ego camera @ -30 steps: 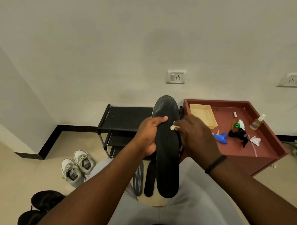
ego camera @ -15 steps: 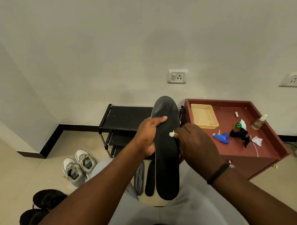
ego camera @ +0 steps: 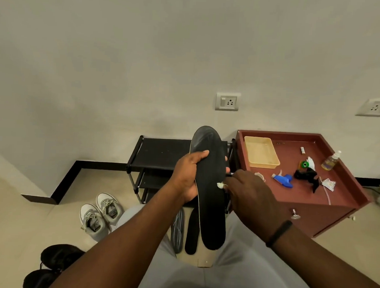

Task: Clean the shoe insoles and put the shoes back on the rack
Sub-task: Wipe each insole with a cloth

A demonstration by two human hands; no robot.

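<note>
A seated person's left hand (ego camera: 188, 176) grips a long black insole (ego camera: 209, 188) by its left edge, thumb curled over the front, holding it upright above the lap in front of a black shoe rack (ego camera: 162, 155). The right hand (ego camera: 251, 194) pinches a small white wad (ego camera: 221, 185) between its fingertips and presses it against the insole's right side near the middle. Two more insoles (ego camera: 184, 230) lie on a piece of cardboard on the floor between the knees. A pair of grey sneakers (ego camera: 100, 214) stands left of the rack; black shoes (ego camera: 51, 266) sit nearer the camera. A red side table (ego camera: 345, 207) to the right carries a yellow tray (ego camera: 260, 152), a blue spray nozzle (ego camera: 283, 179) and a small bottle (ego camera: 331, 161).
</note>
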